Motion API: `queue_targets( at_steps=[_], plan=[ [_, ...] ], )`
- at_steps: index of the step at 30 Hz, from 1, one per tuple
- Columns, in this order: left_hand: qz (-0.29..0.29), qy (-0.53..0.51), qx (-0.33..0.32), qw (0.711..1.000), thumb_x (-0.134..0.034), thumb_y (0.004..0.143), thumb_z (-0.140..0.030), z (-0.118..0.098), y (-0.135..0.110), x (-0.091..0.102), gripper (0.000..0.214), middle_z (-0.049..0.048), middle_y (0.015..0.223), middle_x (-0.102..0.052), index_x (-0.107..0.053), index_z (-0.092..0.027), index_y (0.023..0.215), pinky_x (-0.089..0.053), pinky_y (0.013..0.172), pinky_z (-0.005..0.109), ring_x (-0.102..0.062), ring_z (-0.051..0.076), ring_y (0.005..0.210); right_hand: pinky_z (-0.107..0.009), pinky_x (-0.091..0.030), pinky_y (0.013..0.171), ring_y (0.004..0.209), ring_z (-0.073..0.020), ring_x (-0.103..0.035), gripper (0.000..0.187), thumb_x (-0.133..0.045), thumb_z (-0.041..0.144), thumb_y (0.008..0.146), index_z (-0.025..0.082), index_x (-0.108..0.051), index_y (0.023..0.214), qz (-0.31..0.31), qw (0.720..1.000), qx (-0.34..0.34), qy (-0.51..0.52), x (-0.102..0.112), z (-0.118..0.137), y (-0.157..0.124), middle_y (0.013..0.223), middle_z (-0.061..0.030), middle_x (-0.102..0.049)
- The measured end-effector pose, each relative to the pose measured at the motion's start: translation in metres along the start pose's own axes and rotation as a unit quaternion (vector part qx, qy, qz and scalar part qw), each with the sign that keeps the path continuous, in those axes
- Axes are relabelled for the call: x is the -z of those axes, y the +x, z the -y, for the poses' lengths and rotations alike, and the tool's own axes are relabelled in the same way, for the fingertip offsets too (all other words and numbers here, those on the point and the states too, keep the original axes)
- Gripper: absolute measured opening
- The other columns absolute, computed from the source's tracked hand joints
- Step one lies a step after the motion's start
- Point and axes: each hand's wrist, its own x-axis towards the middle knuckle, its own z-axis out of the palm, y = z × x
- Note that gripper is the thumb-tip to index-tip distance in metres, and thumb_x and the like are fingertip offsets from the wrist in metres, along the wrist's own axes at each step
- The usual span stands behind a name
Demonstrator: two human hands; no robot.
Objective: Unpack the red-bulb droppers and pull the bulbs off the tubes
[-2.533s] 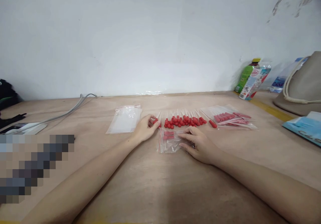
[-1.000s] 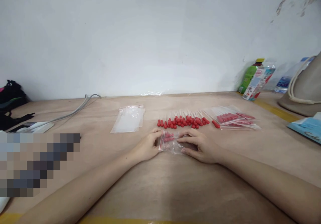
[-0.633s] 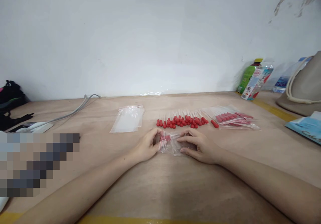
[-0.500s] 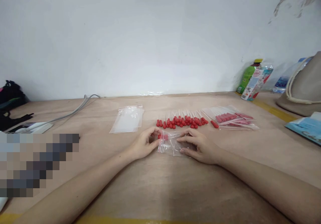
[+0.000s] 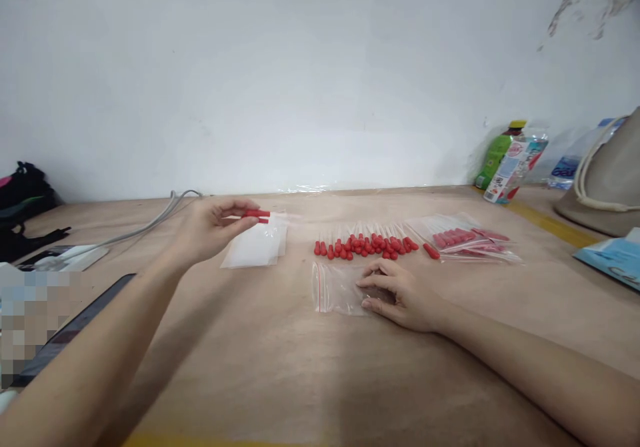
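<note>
My left hand [image 5: 217, 228] is raised at the left, pinching two droppers [image 5: 257, 214] by their red rubber bulbs, their thin clear tubes pointing right. Below and behind them lies a stack of flat zip bags [image 5: 253, 247]. A clear zip bag [image 5: 335, 290] with a red stripe rests on the table, its mouth facing left. At its right end, my right hand [image 5: 393, 293] grips the bag between thumb and fingers. Just beyond it a row of droppers [image 5: 370, 242] lies with red bulbs toward me and clear tubes pointing away.
Filled zip bags [image 5: 463, 235] lie at the right, a single dropper [image 5: 431, 251] beside them. Drink bottles [image 5: 510, 160], a hat [image 5: 607, 173] and a blue packet [image 5: 613, 260] stand farther right. A phone [image 5: 75, 330] and a grey cable [image 5: 145, 225] lie on the left.
My left hand has left the mouth of the clear zip bag and moved up and left, carrying the droppers away from it. My right hand stays on the bag.
</note>
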Motion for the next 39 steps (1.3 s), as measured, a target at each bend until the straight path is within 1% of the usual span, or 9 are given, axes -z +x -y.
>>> queue_targets(
  at_steps=[2,4,9,15,20,23,27,34,39],
  plan=[
    [-0.090,0.018,-0.040,0.995,-0.058,0.076,-0.031,0.001,-0.002,-0.015,0.019,0.0036,0.090,-0.067,-0.062,-0.020,0.092,-0.053,0.077,0.031,-0.064,0.016,0.083,-0.034,-0.047,0.080,0.090,-0.0171,-0.052,0.027,-0.055,0.032,0.081,0.020,-0.060,0.105,0.001,1.000,0.000,0.001,0.000,0.000,0.000,0.104,-0.0098,-0.051],
    [-0.103,0.078,-0.099,0.987,-0.054,0.080,-0.028,0.003,-0.002,-0.039,0.017,0.0028,0.093,-0.066,-0.063,-0.021,0.092,-0.051,0.081,0.029,-0.062,0.016,0.088,-0.034,-0.047,0.080,0.090,-0.0170,-0.052,0.027,-0.055,0.032,0.080,0.020,-0.060,0.105,0.000,1.000,0.002,0.004,0.001,0.001,0.000,0.103,-0.0097,-0.051],
    [0.041,0.253,-0.170,0.951,-0.042,0.085,-0.015,0.011,0.006,-0.095,0.024,0.0056,0.102,-0.062,-0.061,-0.022,0.099,-0.047,0.082,0.029,-0.058,0.017,0.093,-0.033,-0.046,0.080,0.092,-0.0170,-0.051,0.026,-0.056,0.030,0.080,0.020,-0.061,0.104,-0.006,1.000,0.008,-0.002,0.001,0.002,0.001,0.102,-0.0093,-0.052],
    [0.147,0.309,-0.206,0.917,-0.049,0.080,-0.007,0.010,0.010,-0.124,0.022,0.0089,0.101,-0.061,-0.060,-0.017,0.097,-0.046,0.083,0.034,-0.058,0.021,0.095,-0.033,-0.046,0.079,0.090,-0.0166,-0.052,0.025,-0.057,0.029,0.079,0.020,-0.061,0.102,-0.006,1.000,0.007,0.000,0.001,0.002,0.001,0.100,-0.0087,-0.052],
    [0.168,0.236,-0.204,0.935,-0.047,0.086,-0.021,0.017,0.008,-0.128,0.027,0.0089,0.104,-0.061,-0.054,-0.016,0.112,-0.047,0.082,0.031,-0.059,0.019,0.093,-0.032,-0.045,0.079,0.090,-0.0167,-0.051,0.025,-0.056,0.030,0.080,0.020,-0.061,0.103,-0.003,1.000,0.009,0.001,0.001,0.002,0.001,0.101,-0.0085,-0.052],
    [0.152,0.151,-0.152,0.965,-0.052,0.084,-0.030,0.020,0.001,-0.123,0.038,0.0090,0.109,-0.060,-0.050,-0.015,0.119,-0.046,0.087,0.031,-0.057,0.019,0.098,-0.032,-0.045,0.079,0.090,-0.0166,-0.051,0.026,-0.056,0.031,0.080,0.020,-0.061,0.103,-0.004,1.000,0.013,-0.009,0.001,0.002,0.001,0.101,-0.0088,-0.052],
    [0.098,0.072,-0.081,0.989,-0.046,0.087,-0.036,0.011,-0.022,-0.114,0.032,0.0075,0.110,-0.059,-0.058,-0.017,0.110,-0.043,0.093,0.033,-0.055,0.018,0.104,-0.039,-0.042,0.086,0.098,-0.0201,-0.050,0.028,-0.057,0.034,0.079,0.021,-0.061,0.104,-0.014,0.998,0.025,-0.052,0.001,0.002,0.002,0.107,-0.0102,-0.052],
    [0.301,0.085,-0.089,0.946,-0.041,0.088,-0.036,-0.001,-0.063,-0.096,0.041,0.0047,0.143,-0.028,-0.043,-0.026,0.128,-0.023,0.108,0.044,-0.025,0.023,0.132,-0.043,-0.036,0.095,0.115,-0.0225,-0.044,0.042,-0.047,0.038,0.085,0.024,-0.048,0.124,0.063,0.994,0.037,-0.083,0.002,0.000,0.003,0.125,-0.0091,-0.049],
    [0.270,0.077,-0.002,0.960,-0.045,0.085,-0.041,0.003,-0.067,-0.092,0.052,0.0070,0.144,-0.026,-0.034,-0.024,0.134,-0.024,0.107,0.046,-0.023,0.025,0.132,-0.044,-0.036,0.094,0.114,-0.0229,-0.045,0.041,-0.046,0.040,0.085,0.024,-0.050,0.123,0.083,0.992,0.027,-0.091,0.004,0.002,0.001,0.124,-0.0092,-0.051]
  ],
)
